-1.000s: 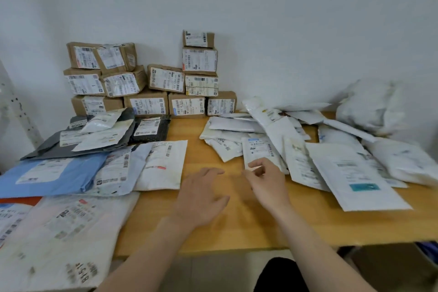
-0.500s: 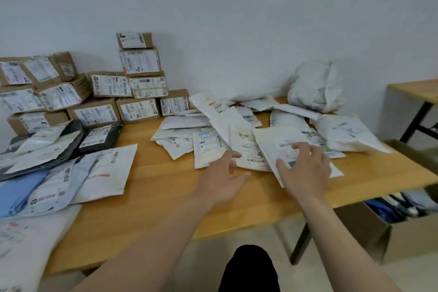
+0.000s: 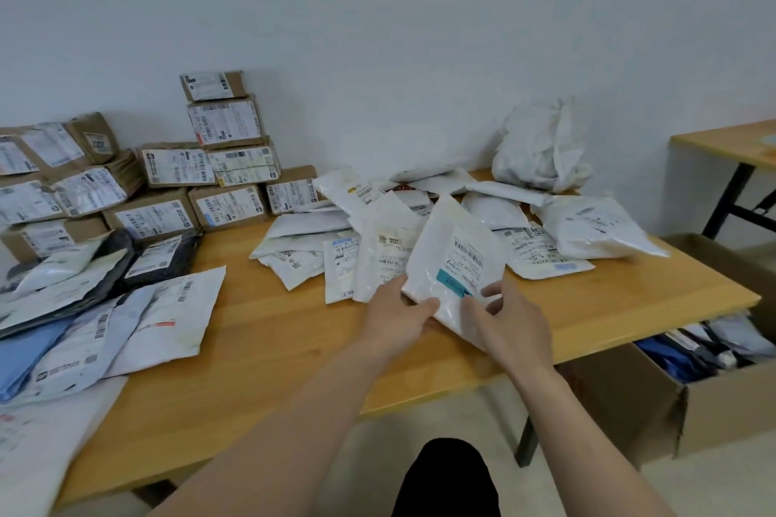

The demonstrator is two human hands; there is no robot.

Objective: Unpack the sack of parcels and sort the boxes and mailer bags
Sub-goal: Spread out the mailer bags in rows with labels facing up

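Observation:
Both hands hold one white mailer bag (image 3: 455,260) with a teal sticker, tilted up off the wooden table (image 3: 273,348). My left hand (image 3: 399,317) grips its lower left corner and my right hand (image 3: 506,321) grips its lower right edge. Behind it lies a loose heap of white mailer bags (image 3: 378,239). Brown labelled boxes (image 3: 210,180) are stacked against the wall at the back left. Grey, blue and white mailers (image 3: 105,306) lie spread at the left. The crumpled white sack (image 3: 541,147) sits at the back right.
An open cardboard box (image 3: 693,395) with more parcels stands on the floor under the table's right end. A second wooden table (image 3: 730,143) is at the far right. The white wall runs behind everything.
My hands moved right from the bare tabletop onto the heap, took hold of the teal-stickered mailer and lifted it. The view has panned right.

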